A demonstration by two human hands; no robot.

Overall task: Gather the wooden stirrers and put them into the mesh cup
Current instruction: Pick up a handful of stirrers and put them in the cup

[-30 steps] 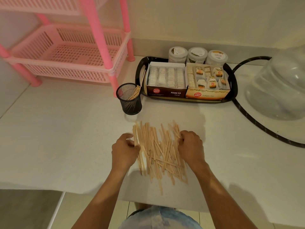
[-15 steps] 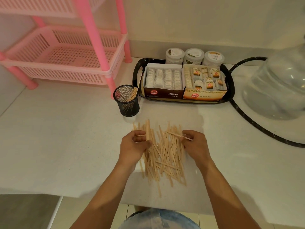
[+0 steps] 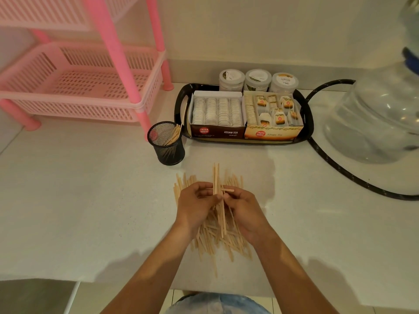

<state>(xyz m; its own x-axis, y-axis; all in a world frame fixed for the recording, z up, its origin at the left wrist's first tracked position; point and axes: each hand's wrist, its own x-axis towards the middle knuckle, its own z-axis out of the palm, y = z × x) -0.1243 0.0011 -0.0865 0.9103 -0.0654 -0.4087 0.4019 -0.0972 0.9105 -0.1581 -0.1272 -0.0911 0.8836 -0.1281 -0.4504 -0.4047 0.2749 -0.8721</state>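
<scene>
A pale countertop is seen carrying a pile of wooden stirrers, a black mesh cup and a pink rack. A black tray, a dark hose and a clear water jug are also set on it.

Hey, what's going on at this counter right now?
A person is gathering wooden stirrers from a loose pile on the white counter. The left hand and right hand meet over the pile, pinching a small bunch. The black mesh cup, just beyond, already holds a few; most are not yet in.
</scene>
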